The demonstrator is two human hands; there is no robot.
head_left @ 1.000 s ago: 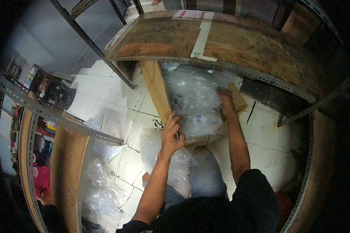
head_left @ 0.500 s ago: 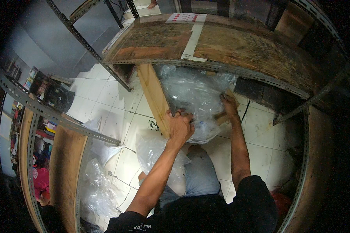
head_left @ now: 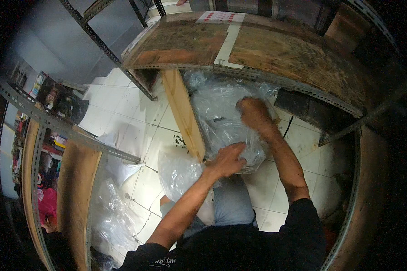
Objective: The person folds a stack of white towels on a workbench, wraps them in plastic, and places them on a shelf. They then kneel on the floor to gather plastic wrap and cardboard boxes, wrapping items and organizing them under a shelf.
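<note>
A heap of clear plastic bags (head_left: 224, 99) fills a wooden frame below the shelf, bounded on the left by a pale wooden board (head_left: 183, 110). My left hand (head_left: 229, 161) rests low on the near side of the plastic, fingers stretched and slightly apart. Over the right part of the heap, my right hand (head_left: 256, 116) has curled fingers, somewhat smeared by motion. Whatever lies inside that curl is hidden. Between the hands, a small dark strip shows on the plastic. A loose clear bag (head_left: 178, 169) lies by my left wrist.
Ahead, a worn wooden shelf (head_left: 285, 49) with a perforated metal edge overhangs the plastic. A metal rail (head_left: 92, 144) and wooden boards stand left. More clear plastic (head_left: 113, 217) lies on the white tiled floor (head_left: 144, 140). A dark block (head_left: 298, 106) sits under the shelf at right.
My right hand has left the right edge of the frame and moved inward over the plastic. My left hand has left the board's side and shifted right and nearer me.
</note>
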